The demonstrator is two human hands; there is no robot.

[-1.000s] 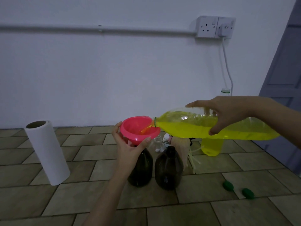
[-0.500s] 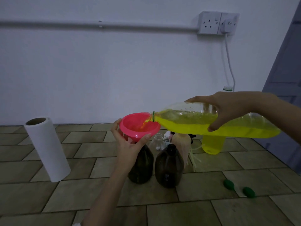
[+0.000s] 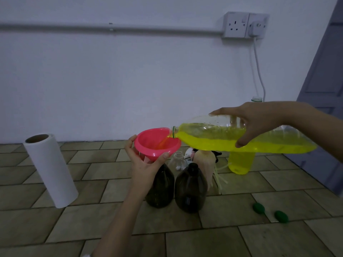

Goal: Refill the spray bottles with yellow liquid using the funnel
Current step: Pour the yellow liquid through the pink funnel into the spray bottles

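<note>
My left hand [image 3: 144, 165] grips a pink funnel [image 3: 156, 143] from below, holding it over the left of two dark brown bottles [image 3: 161, 186]. The other brown bottle [image 3: 190, 188] stands open just to its right. My right hand [image 3: 254, 123] holds a large clear bottle [image 3: 241, 138] of yellow liquid almost level, its mouth over the funnel's rim. A thin yellow stream runs from it into the funnel. The funnel's spout and the left bottle's neck are hidden behind my left hand.
A white paper roll [image 3: 50, 169] stands on the tiled floor at left. Behind the brown bottles are a small clear bottle [image 3: 178, 161], spray heads with tubes [image 3: 206, 164] and a second yellow bottle [image 3: 241, 162]. Two green caps [image 3: 270, 212] lie at right. A door [image 3: 326, 89] is far right.
The big bottle has tipped slightly further, and the liquid level in it has dropped a little. Funnel and left hand have stayed over the left brown bottle.
</note>
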